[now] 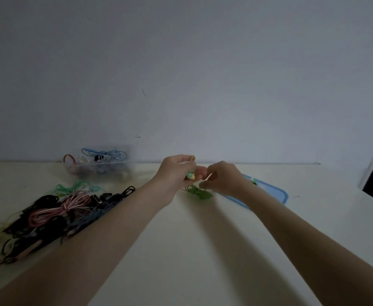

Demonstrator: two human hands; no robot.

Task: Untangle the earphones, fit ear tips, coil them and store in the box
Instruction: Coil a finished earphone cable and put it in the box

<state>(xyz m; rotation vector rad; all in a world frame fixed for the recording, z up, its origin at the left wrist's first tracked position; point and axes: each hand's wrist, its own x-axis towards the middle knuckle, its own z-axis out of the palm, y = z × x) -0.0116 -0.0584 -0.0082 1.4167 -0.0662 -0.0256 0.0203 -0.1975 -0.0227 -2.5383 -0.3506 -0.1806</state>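
A small mint-green and yellow earbud piece (pixel 190 174) sits pinched in the curled fingers of the left hand (pixel 176 173), raised just above the pale cream tabletop (pixel 181 250) near its far edge. From it a thin green earphone cable (pixel 199 193) hangs down into a loose tangle on the table directly under both hands. The right hand (pixel 222 177) is close against the left, its thumb and forefinger drawn together in a pinch at the earbud (what it holds between them is too small to make out). Behind the right wrist lies a flat blue plastic lid (pixel 278 195), partly hidden by the forearm. Off to the left, against the grey wall (pixel 181 62), stands a clear plastic storage box (pixel 99 166) holding blue, red and white coiled cables. Nearer, under and beside the left forearm, spreads a heap of tangled earphones (pixel 55 213) in black, pink, teal, navy and pale yellow.
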